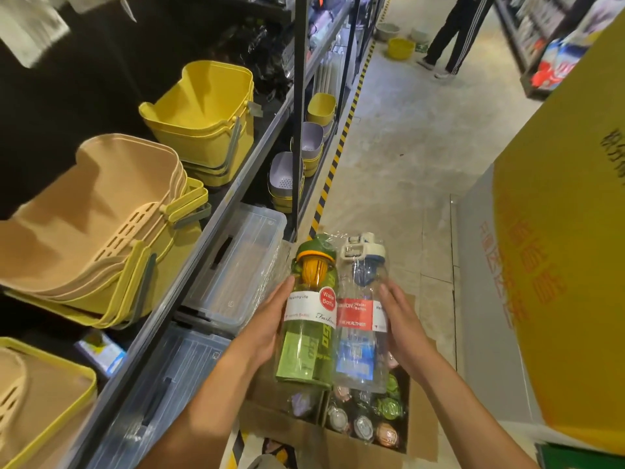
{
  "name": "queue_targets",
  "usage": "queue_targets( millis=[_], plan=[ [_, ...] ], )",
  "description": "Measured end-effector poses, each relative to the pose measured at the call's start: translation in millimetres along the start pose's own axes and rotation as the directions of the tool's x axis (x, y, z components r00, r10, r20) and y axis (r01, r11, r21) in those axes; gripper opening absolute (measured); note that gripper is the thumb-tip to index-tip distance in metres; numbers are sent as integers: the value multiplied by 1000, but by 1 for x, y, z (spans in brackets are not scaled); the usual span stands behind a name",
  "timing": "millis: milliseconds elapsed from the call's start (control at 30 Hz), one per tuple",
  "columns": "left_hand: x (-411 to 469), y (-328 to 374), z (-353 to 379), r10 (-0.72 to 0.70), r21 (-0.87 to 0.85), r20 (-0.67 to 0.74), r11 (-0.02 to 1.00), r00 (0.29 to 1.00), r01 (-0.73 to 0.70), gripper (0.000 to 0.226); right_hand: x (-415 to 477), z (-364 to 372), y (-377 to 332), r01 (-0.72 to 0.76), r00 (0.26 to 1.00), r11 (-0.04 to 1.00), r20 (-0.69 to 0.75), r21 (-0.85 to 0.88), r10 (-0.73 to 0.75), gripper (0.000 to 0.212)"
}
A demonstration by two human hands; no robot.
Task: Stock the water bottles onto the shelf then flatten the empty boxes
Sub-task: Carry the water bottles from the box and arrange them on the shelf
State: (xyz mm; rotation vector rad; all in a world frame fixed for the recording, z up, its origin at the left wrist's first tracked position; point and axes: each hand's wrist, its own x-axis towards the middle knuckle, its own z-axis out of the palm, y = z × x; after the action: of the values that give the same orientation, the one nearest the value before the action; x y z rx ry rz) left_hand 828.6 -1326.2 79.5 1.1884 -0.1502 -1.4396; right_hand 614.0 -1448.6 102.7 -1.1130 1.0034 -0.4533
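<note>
I hold two wrapped bottles side by side above the open box (341, 431). My left hand (270, 319) presses flat, fingers spread, against the green bottle (309, 319); my right hand (402, 323) presses the same way against the blue bottle (360, 319), so the pair is squeezed between my palms. More bottles stand in the box below. The shelf (216, 211) runs along my left, carrying yellow baskets (206, 120) and clear bins (236, 262).
</note>
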Motion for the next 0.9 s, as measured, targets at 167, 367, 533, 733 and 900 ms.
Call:
queue_targets(
  millis=[167, 367, 533, 733, 900],
  plan=[
    [-7, 12, -1, -53, 41, 57, 998, 997, 50, 54, -2, 6, -4, 0, 1000, 1000, 29, -23, 1, 52],
    [-13, 6, -8, 24, 142, 38, 989, 999, -29, 58, -10, 28, 12, -94, 995, 977, -40, -190, 88, 85],
    [-35, -15, 6, 151, 178, -64, 974, 986, -137, 76, -22, 37, 13, -76, 997, 988, -12, -134, 75, 88],
    [-68, -39, 33, 298, 127, -167, 952, 940, -280, 57, -37, 33, 2, 68, 998, 981, 32, -182, -63, 82],
    [-100, -77, 59, 370, 90, -351, 928, 860, -363, 82, -51, 10, 3, 176, 969, 962, 208, -207, -132, 66]
  ],
)
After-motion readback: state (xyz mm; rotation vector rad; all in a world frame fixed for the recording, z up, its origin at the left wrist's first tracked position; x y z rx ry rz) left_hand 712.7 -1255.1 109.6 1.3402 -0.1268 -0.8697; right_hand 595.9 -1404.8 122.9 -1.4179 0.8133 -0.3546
